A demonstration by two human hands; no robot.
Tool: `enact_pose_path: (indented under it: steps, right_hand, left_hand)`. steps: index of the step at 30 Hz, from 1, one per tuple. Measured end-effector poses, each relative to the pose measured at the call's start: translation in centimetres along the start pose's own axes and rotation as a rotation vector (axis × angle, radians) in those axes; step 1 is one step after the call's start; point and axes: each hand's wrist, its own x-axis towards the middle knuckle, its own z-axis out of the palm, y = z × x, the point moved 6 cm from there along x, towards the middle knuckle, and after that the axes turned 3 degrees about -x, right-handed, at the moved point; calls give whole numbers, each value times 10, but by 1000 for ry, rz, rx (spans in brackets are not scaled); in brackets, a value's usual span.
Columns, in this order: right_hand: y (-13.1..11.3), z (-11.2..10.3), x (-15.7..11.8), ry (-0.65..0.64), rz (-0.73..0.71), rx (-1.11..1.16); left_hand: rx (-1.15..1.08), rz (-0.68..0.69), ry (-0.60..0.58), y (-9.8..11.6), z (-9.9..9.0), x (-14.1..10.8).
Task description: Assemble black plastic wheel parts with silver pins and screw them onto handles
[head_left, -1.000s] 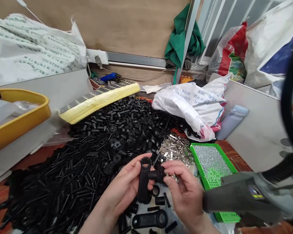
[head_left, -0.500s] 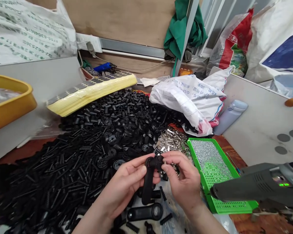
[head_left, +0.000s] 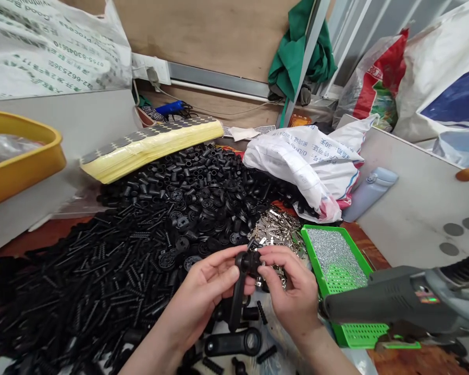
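Note:
A black crank-shaped plastic part (head_left: 237,299) hangs between my hands, its long arm pointing down. My left hand (head_left: 209,284) is closed around its upper end, thumb in front. At the right side of the same end, the thumb and fingers of my right hand (head_left: 291,278) pinch a small piece that is too hidden to name. Below my hands lies a second black handle (head_left: 233,342) with a ring at its right end. Small ridged black pieces (head_left: 266,354) are scattered around it. Just behind my hands is a pile of small metal clips (head_left: 275,227).
Black plastic parts (head_left: 140,229) cover the left and middle. A green tray (head_left: 361,255) of small silver pieces stands at right, with a dark power tool (head_left: 379,302) over its front. Farther back are a yellow stack (head_left: 152,148), a white bag (head_left: 305,156) and a bottle (head_left: 369,195).
The view has shifted slightly. The crank-shaped part has turned a little in my left hand, showing a narrower side. The power tool appears farther left over the tray.

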Motion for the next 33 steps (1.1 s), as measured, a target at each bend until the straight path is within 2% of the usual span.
enact_pose_path:
  steps: [8, 18, 27, 33]
  right_hand:
    - [-2, 5, -2, -24, -11, -1]
    - [6, 6, -6, -21, 36, 59]
    - [1, 8, -3, -47, -54, 26]
    - [-8, 5, -3, -29, -106, -55]
  left_hand:
    - [-17, -29, -8, -4, 1, 0]
    - [67, 61, 98, 5, 2, -4]
    - [75, 79, 104, 5, 1, -5]
    - [55, 18, 54, -5, 0, -2]
